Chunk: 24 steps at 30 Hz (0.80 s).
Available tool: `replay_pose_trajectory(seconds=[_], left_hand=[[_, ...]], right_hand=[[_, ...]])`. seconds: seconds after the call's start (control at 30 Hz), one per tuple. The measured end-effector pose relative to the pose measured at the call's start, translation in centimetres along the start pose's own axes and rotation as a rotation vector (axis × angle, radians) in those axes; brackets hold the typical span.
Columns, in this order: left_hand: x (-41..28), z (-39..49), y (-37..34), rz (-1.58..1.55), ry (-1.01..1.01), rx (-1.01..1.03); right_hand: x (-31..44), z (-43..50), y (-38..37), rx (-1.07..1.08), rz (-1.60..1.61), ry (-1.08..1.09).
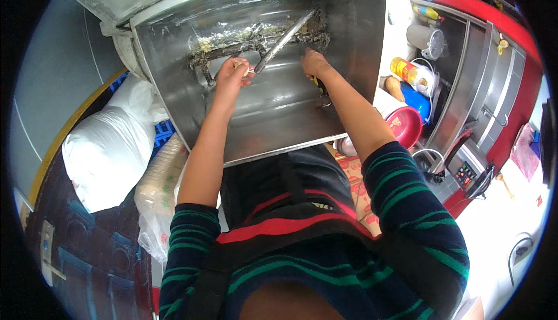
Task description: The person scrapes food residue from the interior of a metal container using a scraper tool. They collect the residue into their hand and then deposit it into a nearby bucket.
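Before me is the metal tub (362, 37) of what looks like a dough mixer, tilted open towards me. My left hand (230, 74) pinches a small pale scrap of dough-like residue (242, 64) between thumb and fingers. Beside it, a smeared metal bar (285, 41) slants across the tub. My right hand (314, 64) grips a tool with a black-and-yellow handle (320, 86); its working end is hidden by the fingers, near the crusted right end. Pale residue (218, 41) cakes the dark mixing frame (226, 51) along the back.
To the left lie a full white sack (113, 145) and a plastic-wrapped bundle (159, 180). A red basin (405, 124), a blue container (414, 102) and an oil bottle (407, 71) stand to the right. Beyond them is a control panel (466, 175).
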<state>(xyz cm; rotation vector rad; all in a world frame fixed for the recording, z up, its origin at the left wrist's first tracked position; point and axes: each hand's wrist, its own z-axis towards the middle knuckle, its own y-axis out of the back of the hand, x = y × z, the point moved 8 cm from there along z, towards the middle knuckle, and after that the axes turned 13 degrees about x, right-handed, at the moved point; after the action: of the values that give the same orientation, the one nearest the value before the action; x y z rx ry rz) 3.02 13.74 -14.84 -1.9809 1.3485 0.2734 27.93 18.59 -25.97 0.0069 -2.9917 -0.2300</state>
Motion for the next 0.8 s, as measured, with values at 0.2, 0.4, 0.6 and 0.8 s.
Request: replay_pose_trajectory(seconds=[0.2, 0.4, 0.6, 0.8], left_hand=[[0.5, 0.7, -1.0, 0.288, -0.084, 0.061], [0.0, -0.3, -4.2, 0.418, -0.177, 0.241], [0.0, -0.1, -3.0, 0.356, -0.024, 0.249], [0.0, 0.2, 0.0, 0.154, 0.021, -0.022]], right_hand=[[3.7, -9.6, -1.2, 0.278, 0.804, 0.221], [9.9, -18.0, -1.5, 0.566, 0.642, 0.377], [10.7, -18.6, -0.8, 0.457, 0.697, 0.470], [0.4, -12.6, 1.2, -0.248, 0.721, 0.020]])
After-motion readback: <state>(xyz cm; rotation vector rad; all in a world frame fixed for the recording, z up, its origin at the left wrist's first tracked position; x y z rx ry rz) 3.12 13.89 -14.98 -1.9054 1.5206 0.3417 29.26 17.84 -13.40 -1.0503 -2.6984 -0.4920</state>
